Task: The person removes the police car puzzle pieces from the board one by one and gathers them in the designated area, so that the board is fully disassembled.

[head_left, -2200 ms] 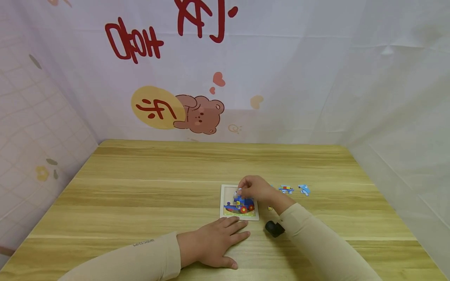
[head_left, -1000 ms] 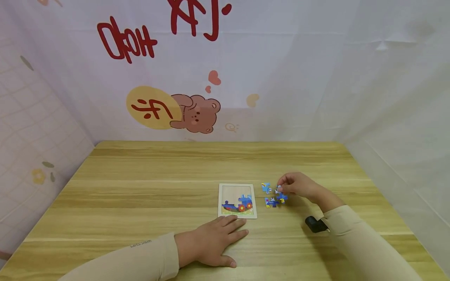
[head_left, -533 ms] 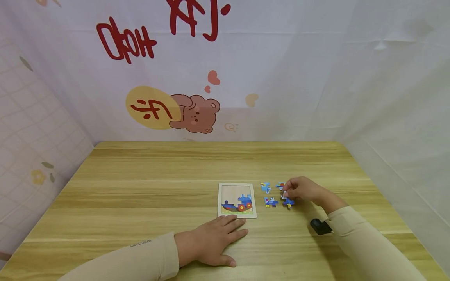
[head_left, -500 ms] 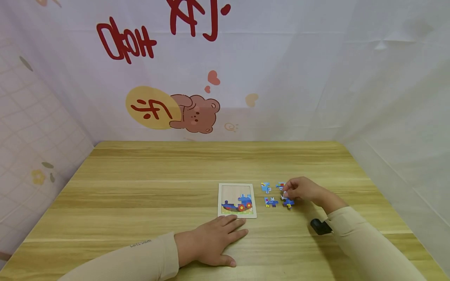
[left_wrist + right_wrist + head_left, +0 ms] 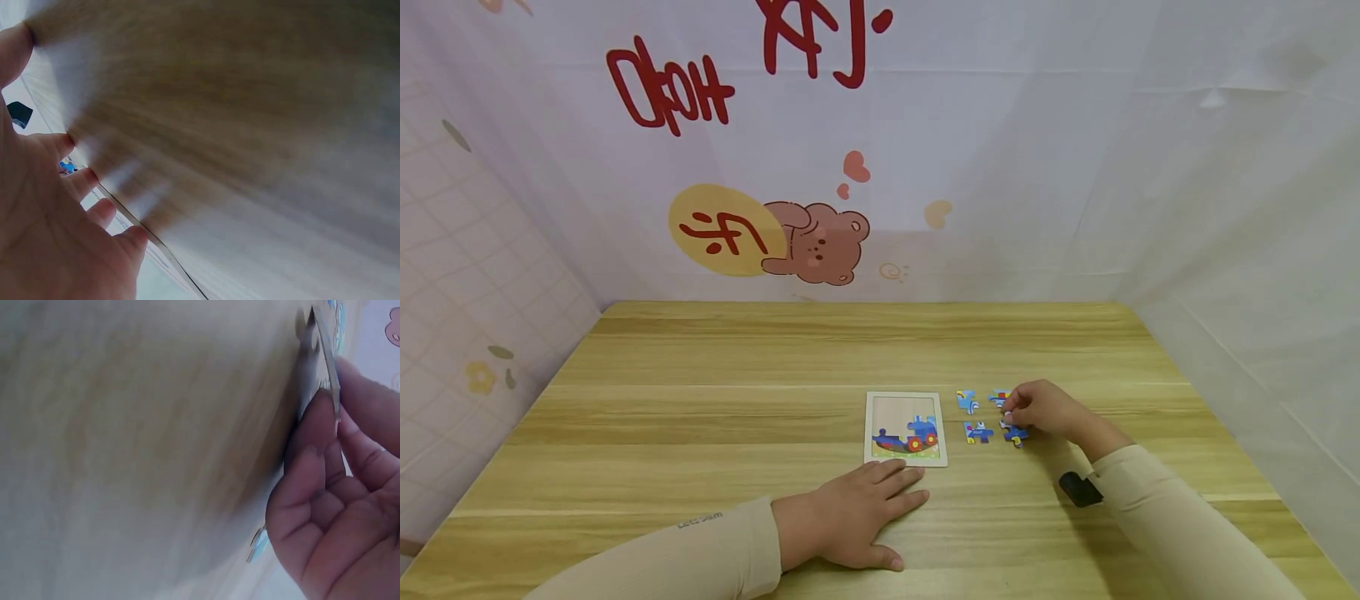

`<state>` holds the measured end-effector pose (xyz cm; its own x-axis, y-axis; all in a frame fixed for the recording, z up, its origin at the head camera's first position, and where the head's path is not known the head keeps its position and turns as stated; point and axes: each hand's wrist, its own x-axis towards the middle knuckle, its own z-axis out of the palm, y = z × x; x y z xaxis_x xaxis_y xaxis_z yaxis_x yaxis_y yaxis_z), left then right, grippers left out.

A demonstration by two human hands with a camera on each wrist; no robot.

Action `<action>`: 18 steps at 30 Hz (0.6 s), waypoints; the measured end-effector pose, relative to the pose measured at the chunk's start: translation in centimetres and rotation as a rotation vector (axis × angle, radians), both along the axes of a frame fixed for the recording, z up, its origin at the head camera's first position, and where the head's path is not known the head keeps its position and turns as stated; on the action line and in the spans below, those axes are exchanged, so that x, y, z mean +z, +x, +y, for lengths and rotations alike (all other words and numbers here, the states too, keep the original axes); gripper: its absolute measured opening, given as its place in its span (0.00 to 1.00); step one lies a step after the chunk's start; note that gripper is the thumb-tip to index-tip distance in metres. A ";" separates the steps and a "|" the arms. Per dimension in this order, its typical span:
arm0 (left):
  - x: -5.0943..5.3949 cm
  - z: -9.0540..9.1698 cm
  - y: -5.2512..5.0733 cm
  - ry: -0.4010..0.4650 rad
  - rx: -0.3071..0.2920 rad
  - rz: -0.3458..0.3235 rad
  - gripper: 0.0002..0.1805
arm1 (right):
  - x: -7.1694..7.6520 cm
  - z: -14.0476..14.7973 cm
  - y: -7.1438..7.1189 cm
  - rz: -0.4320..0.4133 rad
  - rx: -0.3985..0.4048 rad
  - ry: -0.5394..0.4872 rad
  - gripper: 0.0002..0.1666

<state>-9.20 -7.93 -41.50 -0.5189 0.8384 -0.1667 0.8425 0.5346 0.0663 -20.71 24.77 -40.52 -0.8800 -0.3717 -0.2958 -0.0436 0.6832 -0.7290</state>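
Observation:
In the head view my left hand [image 5: 861, 512] lies palm down on the table with fingers spread. Its fingertips touch the near edge of a wooden puzzle board [image 5: 868, 425], whose lower part shows a blue and red train picture and whose upper part is bare wood. My right hand [image 5: 1048, 410] pinches a blue jigsaw piece [image 5: 1017, 435] between thumb and fingers, right of the board. Edge-on in the right wrist view, the thin piece [image 5: 329, 365] looks tilted up from the table. Beside that hand lie loose jigsaw pieces: one light blue [image 5: 967, 402], one dark blue [image 5: 979, 432], one partly hidden [image 5: 999, 397].
The wood-grain table [image 5: 737, 375] runs back to a white printed cloth [image 5: 1000, 125]. Another light blue piece [image 5: 257, 545] lies near the right hand in the right wrist view. A black device [image 5: 1081, 489] sits at the right wrist.
My right hand has moved right, from over the board to the loose pieces, carrying a blue piece. Over the last half second it has barely moved. The left hand has stayed in place.

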 end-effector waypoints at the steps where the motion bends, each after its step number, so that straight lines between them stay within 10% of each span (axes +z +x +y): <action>1: 0.0 0.0 0.0 0.000 0.001 0.000 0.42 | 0.1 -0.1 0.1 0.016 0.004 0.015 0.06; 18: -0.1 -0.1 0.0 -0.002 -0.007 0.012 0.42 | 0.4 -0.6 0.4 0.145 0.021 0.195 0.05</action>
